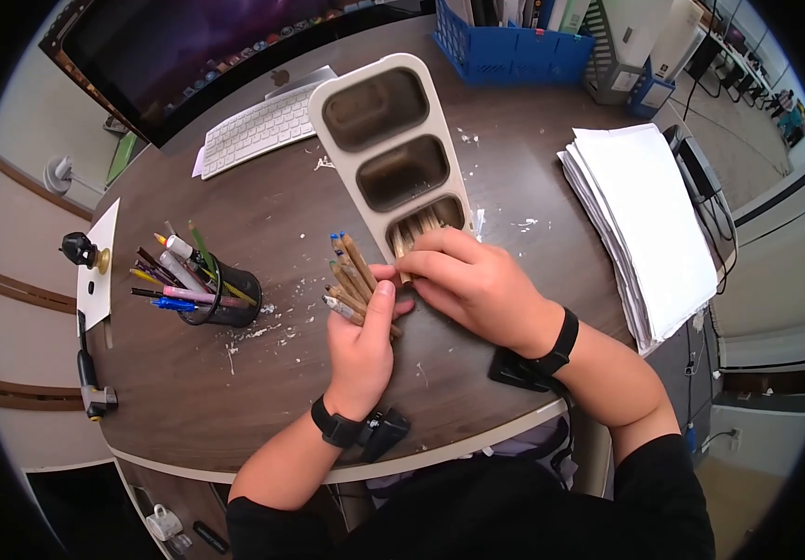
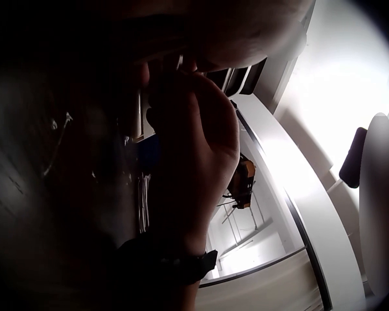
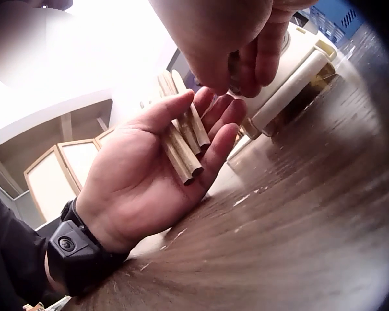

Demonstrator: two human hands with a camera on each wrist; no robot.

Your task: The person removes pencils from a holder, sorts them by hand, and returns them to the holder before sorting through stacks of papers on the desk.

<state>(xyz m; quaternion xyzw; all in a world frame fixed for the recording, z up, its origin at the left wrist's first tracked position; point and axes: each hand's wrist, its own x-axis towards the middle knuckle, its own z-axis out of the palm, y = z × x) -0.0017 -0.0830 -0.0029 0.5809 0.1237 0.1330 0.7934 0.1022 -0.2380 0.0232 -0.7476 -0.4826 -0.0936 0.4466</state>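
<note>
My left hand holds a bundle of brown pencils, their coloured tips pointing up and away. In the right wrist view the pencils lie across the palm of the left hand, under its thumb. My right hand is at the near end of a cream three-compartment tray, its fingertips pinching a pencil beside the left fingertips. More pencils lie in the tray's nearest compartment. The left wrist view is dark and shows the left hand without its pencils clearly.
A mesh cup of pens stands at left. Behind are a keyboard and monitor. A paper stack lies at right, a blue basket at the back. White shavings dot the desk; a black object lies near its front edge.
</note>
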